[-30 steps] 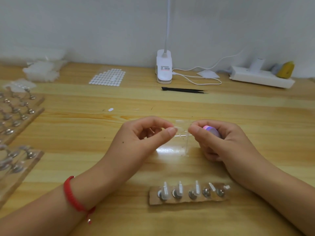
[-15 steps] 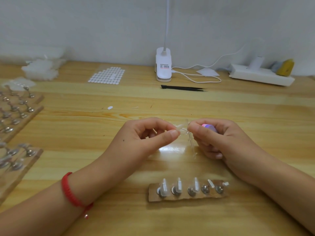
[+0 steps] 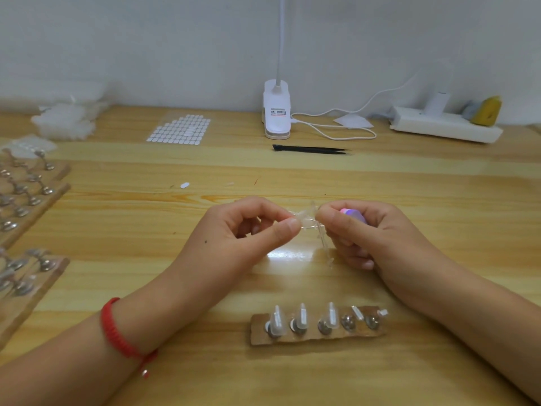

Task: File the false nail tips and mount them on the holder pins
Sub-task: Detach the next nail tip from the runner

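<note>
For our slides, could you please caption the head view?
Left hand and right hand pinch a clear nail-tip strip beyond the wooden pin holder.

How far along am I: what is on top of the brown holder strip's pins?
Three translucent nail tips cover the left pins' tops; two right metal pins show only small white ends.

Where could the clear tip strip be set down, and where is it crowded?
Bare wood: the band between the black tweezers and the left hand and right hand pinching the clear plastic tip strip; also right of the right hand, short of the white power strip. Crowded: the left edge, with wooden pin boards; the brown pin holder nearest.
</note>
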`<state>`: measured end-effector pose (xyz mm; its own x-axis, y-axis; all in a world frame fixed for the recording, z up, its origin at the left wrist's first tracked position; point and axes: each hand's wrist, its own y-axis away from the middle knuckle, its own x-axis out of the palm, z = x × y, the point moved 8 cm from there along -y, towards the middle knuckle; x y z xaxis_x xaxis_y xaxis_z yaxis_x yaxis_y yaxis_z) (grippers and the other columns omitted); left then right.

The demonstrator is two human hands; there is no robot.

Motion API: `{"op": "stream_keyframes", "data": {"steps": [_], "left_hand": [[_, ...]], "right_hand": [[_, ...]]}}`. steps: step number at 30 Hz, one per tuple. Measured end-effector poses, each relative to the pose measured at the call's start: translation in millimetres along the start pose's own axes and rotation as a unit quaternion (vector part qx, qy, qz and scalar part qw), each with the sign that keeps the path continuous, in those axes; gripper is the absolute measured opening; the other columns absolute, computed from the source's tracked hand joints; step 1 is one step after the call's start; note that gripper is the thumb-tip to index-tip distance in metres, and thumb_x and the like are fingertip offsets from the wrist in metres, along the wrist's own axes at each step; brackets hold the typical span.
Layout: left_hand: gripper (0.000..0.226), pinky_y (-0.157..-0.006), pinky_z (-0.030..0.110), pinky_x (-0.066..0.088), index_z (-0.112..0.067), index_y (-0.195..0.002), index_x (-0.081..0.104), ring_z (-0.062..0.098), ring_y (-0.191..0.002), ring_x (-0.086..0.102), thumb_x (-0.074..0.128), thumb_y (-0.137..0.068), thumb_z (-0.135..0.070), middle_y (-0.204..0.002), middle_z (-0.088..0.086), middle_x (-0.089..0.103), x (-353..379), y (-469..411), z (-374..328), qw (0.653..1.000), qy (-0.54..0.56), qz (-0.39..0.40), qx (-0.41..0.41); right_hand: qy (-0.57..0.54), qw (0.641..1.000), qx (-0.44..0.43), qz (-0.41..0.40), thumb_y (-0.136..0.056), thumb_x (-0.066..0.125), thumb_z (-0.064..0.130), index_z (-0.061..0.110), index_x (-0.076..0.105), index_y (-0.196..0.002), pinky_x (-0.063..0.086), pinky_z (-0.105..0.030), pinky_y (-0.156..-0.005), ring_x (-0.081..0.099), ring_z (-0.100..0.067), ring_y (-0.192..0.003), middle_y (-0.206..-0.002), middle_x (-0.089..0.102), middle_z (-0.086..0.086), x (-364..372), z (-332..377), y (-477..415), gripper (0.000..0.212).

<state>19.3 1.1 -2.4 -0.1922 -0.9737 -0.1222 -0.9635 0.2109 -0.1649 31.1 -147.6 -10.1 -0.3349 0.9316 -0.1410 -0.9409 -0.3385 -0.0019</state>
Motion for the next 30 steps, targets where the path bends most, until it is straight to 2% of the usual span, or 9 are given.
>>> {"op": "stream_keyframes", "data": {"steps": [5, 9, 15, 19, 22, 25, 27, 29, 30], "left_hand": [[0.016, -0.047, 0.007, 0.031, -0.025, -0.056, 0.068, 0.002, -0.048, 0.036, 0.071, -0.061, -0.041, -0.053, -0.007, 0.040, -4.7, 0.4, -1.1, 0.999, 0.012, -0.052, -0.003], [0.016, -0.048, 0.009, 0.031, -0.025, -0.055, 0.068, 0.003, -0.049, 0.035, 0.072, -0.059, -0.041, -0.051, -0.010, 0.038, -7.3, 1.4, -2.2, 0.997, 0.007, -0.077, 0.011], [0.021, -0.050, 0.015, 0.032, -0.026, -0.057, 0.069, 0.008, -0.052, 0.036, 0.086, -0.060, -0.039, -0.053, -0.007, 0.039, -9.5, 3.8, -4.2, 0.994, -0.042, -0.092, 0.038], [0.012, -0.050, 0.015, 0.033, -0.024, -0.061, 0.071, 0.006, -0.051, 0.037, 0.077, -0.064, -0.034, -0.053, -0.009, 0.039, -6.8, 5.2, -8.4, 0.991, -0.076, -0.089, 0.062], [0.015, -0.050, 0.016, 0.033, -0.025, -0.062, 0.069, 0.012, -0.052, 0.038, 0.077, -0.064, -0.037, -0.057, 0.001, 0.042, -5.7, 9.1, -18.6, 0.987, -0.079, -0.086, 0.107], [0.012, -0.050, 0.018, 0.034, -0.025, -0.066, 0.065, 0.020, -0.054, 0.041, 0.068, -0.072, -0.035, -0.064, 0.004, 0.044, -4.6, 14.1, -29.6, 0.980, -0.082, -0.088, 0.156], [0.011, -0.051, 0.018, 0.034, -0.026, -0.068, 0.062, 0.015, -0.053, 0.038, 0.065, -0.075, -0.035, -0.063, 0.000, 0.043, -5.2, 13.6, -28.6, 0.983, -0.057, -0.084, 0.152], [0.011, -0.049, 0.014, 0.031, -0.027, -0.069, 0.060, 0.009, -0.050, 0.035, 0.064, -0.074, -0.036, -0.060, -0.005, 0.039, -5.7, 10.7, -23.2, 0.990, -0.011, -0.069, 0.124], [0.012, -0.048, 0.014, 0.030, -0.026, -0.069, 0.060, 0.008, -0.048, 0.034, 0.064, -0.073, -0.037, -0.059, -0.005, 0.037, -5.5, 9.3, -20.3, 0.992, 0.005, -0.062, 0.108]], "right_hand": [[-0.028, 0.998, -0.007, -0.062, -0.063, 0.081, 0.047, 0.027, 0.072, -0.067, 0.027, -0.014, -0.040, 0.028, -0.008, -0.045, -0.053, 0.036, 0.005, -4.5, -1.3, 0.6, 0.023], [-0.029, 0.993, -0.033, -0.107, -0.061, 0.072, 0.043, 0.018, 0.070, -0.067, 0.033, -0.006, -0.043, 0.046, 0.000, -0.040, -0.046, 0.050, 0.015, -6.0, 5.4, 3.5, 0.026], [-0.012, 0.991, -0.058, -0.122, -0.065, 0.070, 0.036, 0.016, 0.068, -0.068, 0.035, -0.003, -0.045, 0.050, 0.002, -0.041, -0.042, 0.051, 0.018, -3.5, 12.1, 7.4, 0.020], [0.010, 0.990, -0.056, -0.130, -0.066, 0.071, 0.035, 0.016, 0.068, -0.066, 0.034, -0.004, -0.045, 0.049, 0.002, -0.041, -0.042, 0.050, 0.018, -2.0, 11.9, 8.4, 0.020], [0.006, 0.988, -0.033, -0.149, -0.068, 0.072, 0.036, 0.015, 0.069, -0.071, 0.036, -0.006, -0.046, 0.050, 0.002, -0.043, -0.044, 0.051, 0.018, -12.1, 5.4, 5.7, 0.021], [0.054, 0.990, -0.024, -0.127, -0.076, 0.075, 0.030, 0.016, 0.072, -0.074, 0.036, -0.005, -0.046, 0.050, 0.004, -0.044, -0.046, 0.054, 0.017, -11.0, 4.4, 3.7, 0.014], [0.098, 0.989, -0.031, -0.106, -0.074, 0.076, 0.043, 0.022, 0.075, -0.079, 0.038, -0.005, -0.048, 0.052, 0.005, -0.049, -0.054, 0.060, 0.012, -5.9, 6.3, 3.3, 0.021], [0.061, 0.995, -0.008, -0.081, -0.082, 0.067, 0.049, 0.025, 0.077, -0.088, 0.037, -0.009, -0.045, 0.049, 0.000, -0.051, -0.060, 0.057, 0.014, -3.3, -0.1, 0.9, 0.027], [0.002, 0.998, 0.010, -0.068, -0.083, 0.054, 0.043, 0.023, 0.077, -0.092, 0.033, -0.013, -0.043, 0.042, -0.003, -0.050, -0.063, 0.052, 0.013, -3.1, -4.4, -0.9, 0.031]]}}
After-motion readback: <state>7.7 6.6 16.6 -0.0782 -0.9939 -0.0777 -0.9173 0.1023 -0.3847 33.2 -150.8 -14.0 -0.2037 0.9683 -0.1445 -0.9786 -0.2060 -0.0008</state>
